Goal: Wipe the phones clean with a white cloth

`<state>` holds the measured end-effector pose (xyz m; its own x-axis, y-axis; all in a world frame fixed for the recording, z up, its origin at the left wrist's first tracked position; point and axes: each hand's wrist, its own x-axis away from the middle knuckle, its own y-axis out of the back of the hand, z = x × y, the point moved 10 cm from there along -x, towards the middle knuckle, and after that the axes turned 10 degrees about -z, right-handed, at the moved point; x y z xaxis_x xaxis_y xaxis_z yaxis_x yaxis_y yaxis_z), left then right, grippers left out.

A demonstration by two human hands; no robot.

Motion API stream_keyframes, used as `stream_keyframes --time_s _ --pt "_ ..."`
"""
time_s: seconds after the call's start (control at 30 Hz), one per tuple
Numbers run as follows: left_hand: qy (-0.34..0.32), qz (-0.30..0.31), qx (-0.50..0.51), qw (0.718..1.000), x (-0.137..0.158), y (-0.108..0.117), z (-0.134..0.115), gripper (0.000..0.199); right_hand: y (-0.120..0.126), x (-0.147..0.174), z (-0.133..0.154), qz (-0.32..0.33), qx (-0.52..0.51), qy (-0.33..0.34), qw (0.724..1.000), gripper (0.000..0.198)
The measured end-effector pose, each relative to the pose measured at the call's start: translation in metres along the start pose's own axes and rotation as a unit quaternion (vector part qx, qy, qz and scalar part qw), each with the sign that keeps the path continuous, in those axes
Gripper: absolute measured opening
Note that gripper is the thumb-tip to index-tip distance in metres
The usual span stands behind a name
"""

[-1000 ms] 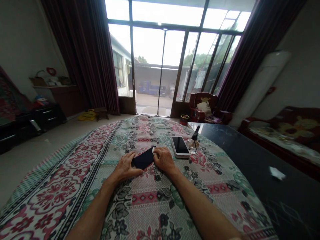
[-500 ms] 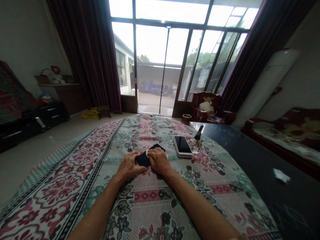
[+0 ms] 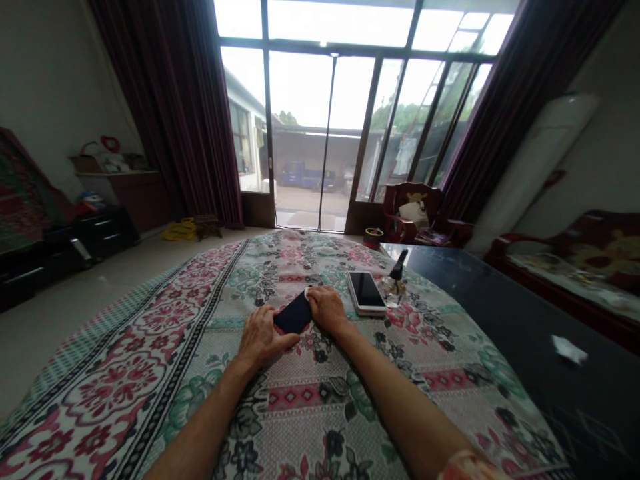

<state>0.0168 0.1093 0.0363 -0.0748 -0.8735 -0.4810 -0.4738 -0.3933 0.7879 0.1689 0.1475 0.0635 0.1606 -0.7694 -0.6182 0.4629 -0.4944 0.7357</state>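
Note:
A flat, dark blue rectangle that looks like a phone [image 3: 294, 315] lies on the patterned cloth in front of me. My left hand [image 3: 263, 337] grips its left end, thumb along the near edge and fingers at the far side. At the right end, my right hand [image 3: 327, 310] is closed with fingers bunched around a small white wipe [image 3: 307, 292], of which only a bit shows. To the right lies a white-framed phone [image 3: 367, 293], screen up. Beside that stands a clear spray bottle [image 3: 394, 291] with a black nozzle.
The floral tablecloth [image 3: 310, 427] covers the surface under my hands. On the right, a dark glossy table [image 3: 505, 327] bears a crumpled white tissue [image 3: 569, 349]. Beyond are a red wooden chair [image 3: 413, 213], glass doors [image 3: 300, 160] and a yellow item [image 3: 179, 229] on the floor.
My right hand has slid to the right across the dark phone with the wipe, baring more of its surface. My left hand keeps hold of the left end.

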Motion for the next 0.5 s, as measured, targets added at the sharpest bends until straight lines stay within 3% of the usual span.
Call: stream_keyframes --time_s 0.1,0.23,0.33,0.5 --pt "-0.001 0.004 -0.001 1.0 0.0 -0.001 0.001 0.059 -0.003 -0.009 -0.022 -0.015 0.014 -0.032 0.999 0.021" --pt "-0.005 0.001 0.012 1.0 0.0 -0.001 0.001 0.059 -0.002 -0.009 -0.025 -0.042 -0.006 -0.025 0.999 0.021" --pt "-0.003 0.002 0.019 1.0 0.0 -0.001 0.001 0.06 0.0 -0.002 -0.009 -0.038 -0.027 0.001 0.999 0.02" --pt "0.008 -0.002 0.025 1.0 0.001 -0.002 0.003 0.061 -0.001 0.011 0.041 0.002 -0.063 0.06 0.996 0.018"
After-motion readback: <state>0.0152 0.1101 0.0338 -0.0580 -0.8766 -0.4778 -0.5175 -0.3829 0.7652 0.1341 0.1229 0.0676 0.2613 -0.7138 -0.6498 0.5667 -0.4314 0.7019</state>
